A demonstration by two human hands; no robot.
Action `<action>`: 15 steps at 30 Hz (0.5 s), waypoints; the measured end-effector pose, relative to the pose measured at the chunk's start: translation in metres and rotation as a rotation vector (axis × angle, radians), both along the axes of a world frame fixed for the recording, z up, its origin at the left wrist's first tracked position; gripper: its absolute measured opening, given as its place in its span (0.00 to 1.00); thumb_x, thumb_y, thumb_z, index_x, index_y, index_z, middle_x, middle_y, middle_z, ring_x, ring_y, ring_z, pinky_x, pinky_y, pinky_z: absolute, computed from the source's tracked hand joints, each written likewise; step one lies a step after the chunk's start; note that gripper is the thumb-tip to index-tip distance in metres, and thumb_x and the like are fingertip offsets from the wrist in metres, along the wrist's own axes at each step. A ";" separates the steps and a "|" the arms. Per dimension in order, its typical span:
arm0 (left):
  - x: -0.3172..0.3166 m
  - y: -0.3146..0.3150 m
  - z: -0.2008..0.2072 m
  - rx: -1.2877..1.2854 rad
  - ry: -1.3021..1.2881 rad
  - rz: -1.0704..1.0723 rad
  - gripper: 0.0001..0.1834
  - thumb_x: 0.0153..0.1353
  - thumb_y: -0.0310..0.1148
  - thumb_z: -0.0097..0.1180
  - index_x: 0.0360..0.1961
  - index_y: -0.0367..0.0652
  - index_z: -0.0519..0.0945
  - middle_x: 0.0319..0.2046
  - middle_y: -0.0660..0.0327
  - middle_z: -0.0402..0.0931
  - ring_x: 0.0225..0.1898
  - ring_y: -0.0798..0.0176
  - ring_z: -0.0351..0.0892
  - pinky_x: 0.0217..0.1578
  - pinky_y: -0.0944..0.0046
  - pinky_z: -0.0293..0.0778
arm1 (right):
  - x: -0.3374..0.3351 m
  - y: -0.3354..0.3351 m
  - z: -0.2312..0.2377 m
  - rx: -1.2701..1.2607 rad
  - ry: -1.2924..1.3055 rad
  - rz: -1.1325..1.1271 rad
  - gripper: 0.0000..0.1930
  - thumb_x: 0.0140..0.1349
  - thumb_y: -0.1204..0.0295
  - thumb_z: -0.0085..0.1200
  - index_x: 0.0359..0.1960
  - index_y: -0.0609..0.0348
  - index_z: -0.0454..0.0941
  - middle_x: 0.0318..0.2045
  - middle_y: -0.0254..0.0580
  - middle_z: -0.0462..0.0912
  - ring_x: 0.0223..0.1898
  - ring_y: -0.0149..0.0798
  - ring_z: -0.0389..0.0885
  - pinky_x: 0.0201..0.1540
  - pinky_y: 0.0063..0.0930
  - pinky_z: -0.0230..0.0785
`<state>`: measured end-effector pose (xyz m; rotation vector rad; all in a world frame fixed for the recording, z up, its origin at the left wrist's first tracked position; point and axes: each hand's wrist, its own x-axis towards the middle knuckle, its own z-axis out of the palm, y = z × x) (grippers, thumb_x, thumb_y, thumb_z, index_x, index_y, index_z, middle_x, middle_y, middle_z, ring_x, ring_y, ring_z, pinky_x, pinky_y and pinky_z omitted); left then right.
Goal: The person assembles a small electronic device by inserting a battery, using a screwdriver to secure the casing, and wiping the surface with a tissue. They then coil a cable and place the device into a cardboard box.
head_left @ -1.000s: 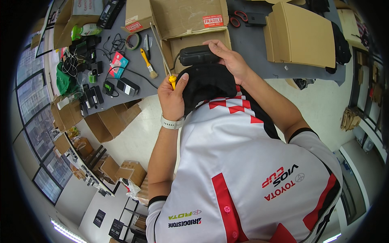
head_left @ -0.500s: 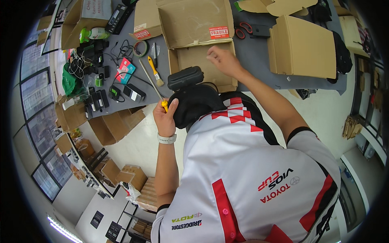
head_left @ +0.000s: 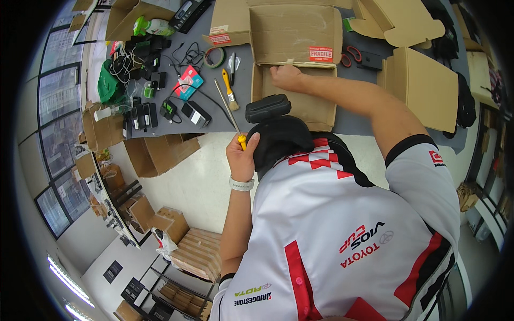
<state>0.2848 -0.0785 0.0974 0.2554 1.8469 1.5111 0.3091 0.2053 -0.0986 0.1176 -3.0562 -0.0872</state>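
Note:
My left hand (head_left: 241, 160) is closed around a screwdriver (head_left: 242, 141) with a yellow handle, its long metal shaft slanting up and left over the table edge. Right beside its thumb is a rounded black padded thing (head_left: 282, 138), with a ribbed black case-like piece (head_left: 267, 108) above it; whether the hand touches either I cannot tell. My right hand (head_left: 286, 78) reaches into an open cardboard box (head_left: 300, 99), by the upper left part of its inside. Its fingers are curled in, and what they hold, if anything, is hidden.
Left on the grey table lie a paintbrush (head_left: 229, 91), a black marker (head_left: 232, 68), a tape roll (head_left: 214, 57), black power adapters (head_left: 196, 114) and tangled cables. Red-handled scissors (head_left: 350, 56) and another cardboard box (head_left: 428, 88) are at the right.
My right hand has moved left and down inside the box, and its fingers have curled in. The whole view has shifted, while my left hand still grips the screwdriver.

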 end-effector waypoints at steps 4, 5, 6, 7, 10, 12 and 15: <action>0.000 0.003 0.000 -0.022 0.015 0.009 0.09 0.68 0.31 0.71 0.35 0.39 0.82 0.28 0.72 0.77 0.28 0.79 0.69 0.31 0.75 0.66 | -0.004 0.003 -0.001 -0.061 -0.044 0.070 0.12 0.56 0.72 0.60 0.33 0.72 0.87 0.30 0.56 0.83 0.29 0.47 0.89 0.25 0.39 0.81; -0.003 0.002 -0.004 -0.033 0.040 -0.003 0.09 0.68 0.31 0.71 0.35 0.39 0.82 0.27 0.73 0.76 0.28 0.79 0.68 0.31 0.75 0.66 | -0.006 0.005 -0.002 -0.062 -0.043 0.097 0.12 0.56 0.72 0.59 0.33 0.72 0.87 0.30 0.57 0.84 0.29 0.47 0.89 0.25 0.39 0.81; -0.004 0.002 -0.005 -0.046 0.066 -0.017 0.10 0.68 0.31 0.71 0.35 0.39 0.82 0.27 0.73 0.75 0.28 0.79 0.67 0.31 0.75 0.65 | -0.010 0.005 -0.003 -0.065 -0.043 0.123 0.12 0.56 0.72 0.59 0.33 0.72 0.87 0.31 0.57 0.84 0.29 0.48 0.89 0.26 0.39 0.81; -0.004 0.004 -0.006 -0.036 0.052 -0.014 0.10 0.68 0.31 0.71 0.34 0.39 0.82 0.27 0.73 0.75 0.28 0.79 0.66 0.30 0.75 0.64 | -0.011 0.005 -0.005 -0.067 -0.042 0.148 0.12 0.56 0.72 0.59 0.33 0.72 0.87 0.31 0.58 0.84 0.29 0.48 0.89 0.26 0.39 0.81; -0.003 0.008 -0.007 -0.021 0.030 -0.017 0.10 0.68 0.32 0.71 0.34 0.40 0.81 0.26 0.74 0.73 0.28 0.79 0.64 0.30 0.75 0.62 | -0.009 -0.001 -0.004 -0.028 -0.016 0.091 0.12 0.55 0.72 0.59 0.33 0.71 0.88 0.32 0.59 0.85 0.30 0.49 0.89 0.26 0.39 0.81; -0.004 0.008 -0.007 -0.027 0.041 -0.030 0.10 0.68 0.32 0.71 0.34 0.40 0.81 0.27 0.75 0.73 0.28 0.79 0.64 0.30 0.75 0.62 | -0.013 -0.002 -0.004 -0.046 -0.054 0.087 0.13 0.56 0.72 0.59 0.35 0.73 0.87 0.32 0.60 0.85 0.30 0.50 0.90 0.26 0.40 0.81; -0.005 0.008 -0.008 -0.037 0.010 -0.037 0.09 0.66 0.31 0.73 0.37 0.42 0.81 0.29 0.74 0.76 0.30 0.80 0.70 0.33 0.77 0.66 | -0.018 -0.003 -0.007 -0.135 -0.063 -0.007 0.13 0.58 0.73 0.58 0.38 0.74 0.85 0.32 0.60 0.85 0.31 0.51 0.90 0.27 0.41 0.82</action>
